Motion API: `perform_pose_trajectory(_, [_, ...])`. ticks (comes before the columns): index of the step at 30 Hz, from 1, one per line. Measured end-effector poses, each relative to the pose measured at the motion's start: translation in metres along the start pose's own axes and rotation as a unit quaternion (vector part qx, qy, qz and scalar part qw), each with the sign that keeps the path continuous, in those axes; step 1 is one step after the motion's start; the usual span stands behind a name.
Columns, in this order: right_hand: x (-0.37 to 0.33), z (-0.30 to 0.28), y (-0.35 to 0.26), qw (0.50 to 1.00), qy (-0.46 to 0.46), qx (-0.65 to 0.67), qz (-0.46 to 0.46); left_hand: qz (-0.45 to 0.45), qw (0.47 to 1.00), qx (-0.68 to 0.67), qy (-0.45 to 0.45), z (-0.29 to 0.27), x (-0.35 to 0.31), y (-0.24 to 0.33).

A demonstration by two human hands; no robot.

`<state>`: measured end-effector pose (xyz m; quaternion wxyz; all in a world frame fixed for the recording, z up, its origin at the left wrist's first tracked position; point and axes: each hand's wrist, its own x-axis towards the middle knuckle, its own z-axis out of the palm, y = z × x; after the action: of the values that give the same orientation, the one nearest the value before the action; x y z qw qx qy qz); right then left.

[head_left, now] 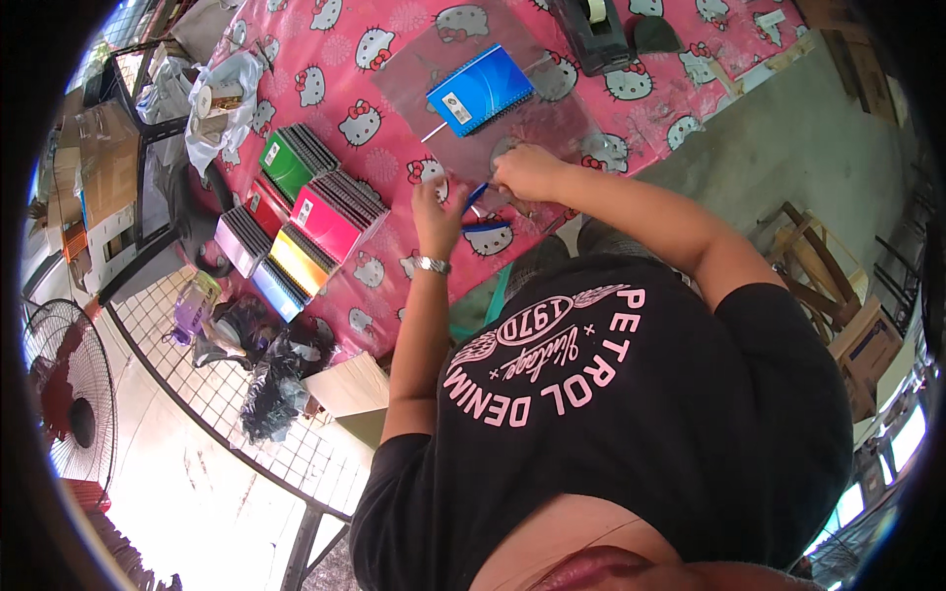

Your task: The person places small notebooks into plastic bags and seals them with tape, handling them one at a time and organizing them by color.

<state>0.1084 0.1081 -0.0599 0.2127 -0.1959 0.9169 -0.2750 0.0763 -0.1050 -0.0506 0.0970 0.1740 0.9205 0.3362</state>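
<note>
Blue notebook (483, 85) is on the clear plastic sheet (409, 97) atop the desk (340, 84) – probably light, stiffish, best held by the covers; sheet's likely floppy, slippery – can't tell whether left hand (437, 209) or right hand (527, 173) fingers grip anything

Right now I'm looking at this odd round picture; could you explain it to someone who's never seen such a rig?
There is no robot, just a person's bare left hand and right hand. A wide fisheye camera worn on the head looks down, so straight edges bend. On the pink tablecloth, a blue spiral notebook lies on a clear plastic sheet, with stacks of coloured notebooks on the left and a black tape dispenser on the right. A slim blue object shows between the hands; whether either grips it is unclear.
</note>
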Motion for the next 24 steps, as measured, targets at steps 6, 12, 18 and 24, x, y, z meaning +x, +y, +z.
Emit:
perform_pose_trajectory(6, [0.005,0.011,0.001,0.997,0.061,0.032,-0.042,-0.035,0.998,0.052,-0.012,0.014,-0.049,-0.018])
perform_pose_trajectory(12, [0.011,-0.032,-0.002,0.986,0.074,0.13,0.068,-0.061,0.997,0.01,-0.035,0.011,-0.055,-0.027])
perform_pose_trajectory(18, [0.014,-0.057,-0.031,0.958,0.23,-0.08,-0.153,0.097,0.975,0.084,0.182,0.0,0.02,0.072])
perform_pose_trajectory(24, [-0.01,-0.112,0.037,0.963,0.238,-0.121,-0.027,-0.069,0.975,-0.21,0.005,-0.022,0.056,-0.019])
